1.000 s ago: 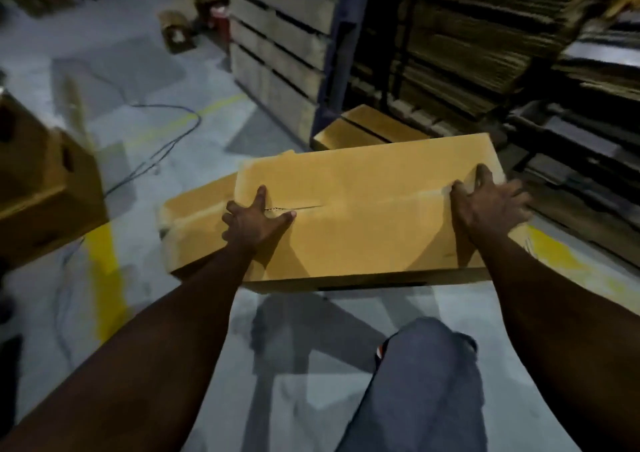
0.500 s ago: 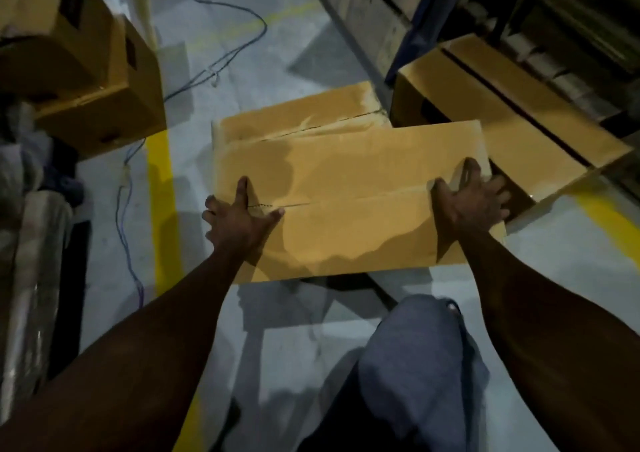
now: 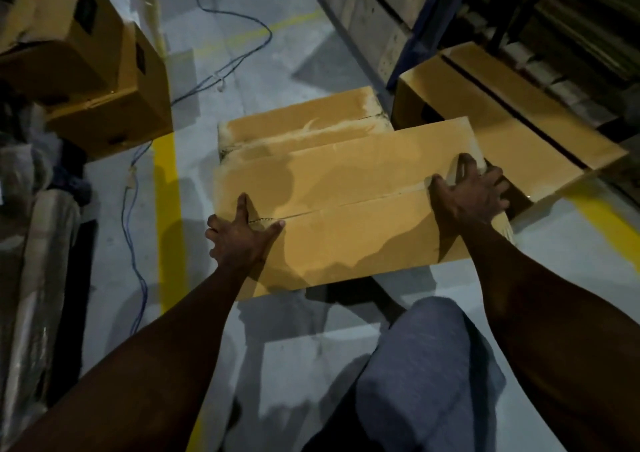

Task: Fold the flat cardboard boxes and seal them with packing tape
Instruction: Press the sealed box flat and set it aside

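Note:
A brown cardboard box (image 3: 349, 205) with its top flaps closed along a centre seam is held in front of me above the floor. My left hand (image 3: 240, 237) grips its left end, thumb on the top near the seam. My right hand (image 3: 469, 192) grips the right end, fingers spread over the top edge. Directly behind it stands a second closed box (image 3: 301, 122) with shiny tape along its seam. No tape roll is visible.
Another closed box (image 3: 502, 112) sits at the right by blue racking (image 3: 415, 36). Stacked boxes (image 3: 97, 81) stand at the left above wrapped rolls (image 3: 31, 261). A blue cable (image 3: 138, 230) and yellow floor line (image 3: 168, 209) run along the left. My knee (image 3: 426, 365) is below.
My view has tipped down and left, bringing the left box stack into sight. Both hands keep the same hold on the box, which now hangs closer to the floor boxes.

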`<move>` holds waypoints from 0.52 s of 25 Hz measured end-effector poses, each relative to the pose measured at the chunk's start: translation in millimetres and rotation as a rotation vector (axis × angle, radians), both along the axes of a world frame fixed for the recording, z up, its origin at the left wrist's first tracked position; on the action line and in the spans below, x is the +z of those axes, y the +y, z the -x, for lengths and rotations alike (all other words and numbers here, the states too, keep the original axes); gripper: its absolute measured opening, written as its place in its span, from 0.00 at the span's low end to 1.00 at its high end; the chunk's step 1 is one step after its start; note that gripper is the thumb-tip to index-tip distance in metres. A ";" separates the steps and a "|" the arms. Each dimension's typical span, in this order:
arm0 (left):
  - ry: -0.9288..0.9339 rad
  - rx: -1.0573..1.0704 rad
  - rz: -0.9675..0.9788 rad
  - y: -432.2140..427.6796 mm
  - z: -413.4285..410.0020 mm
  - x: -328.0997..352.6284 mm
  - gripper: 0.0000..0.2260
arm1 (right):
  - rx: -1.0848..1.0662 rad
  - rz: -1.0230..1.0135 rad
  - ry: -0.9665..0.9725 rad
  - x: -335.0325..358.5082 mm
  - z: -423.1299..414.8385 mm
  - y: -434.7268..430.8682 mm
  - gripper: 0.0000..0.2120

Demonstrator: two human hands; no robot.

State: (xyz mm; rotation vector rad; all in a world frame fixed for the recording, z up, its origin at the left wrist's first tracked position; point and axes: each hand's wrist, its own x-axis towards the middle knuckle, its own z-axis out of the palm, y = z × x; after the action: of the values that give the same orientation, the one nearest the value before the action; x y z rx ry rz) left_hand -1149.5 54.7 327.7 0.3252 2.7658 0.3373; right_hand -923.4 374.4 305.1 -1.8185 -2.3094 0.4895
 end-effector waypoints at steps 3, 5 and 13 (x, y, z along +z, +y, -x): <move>-0.008 0.035 0.026 -9.6 -1.9 -7.6 0.46 | 0.058 0.061 -0.019 0.1 -0.7 -3.0 0.33; 0.000 0.051 0.043 -12.3 -0.8 -15.8 0.46 | 0.112 0.131 -0.025 -2.5 1.8 -1.0 0.35; 0.031 0.002 0.128 -9.2 18.4 -71.6 0.43 | 0.320 0.214 -0.104 -49.7 34.0 18.8 0.35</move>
State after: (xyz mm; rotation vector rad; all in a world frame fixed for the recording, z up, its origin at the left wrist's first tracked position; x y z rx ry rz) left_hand -1167.9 45.5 256.1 0.2981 2.8020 0.1554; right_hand -957.3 393.3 255.4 -1.5930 -2.7316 0.7271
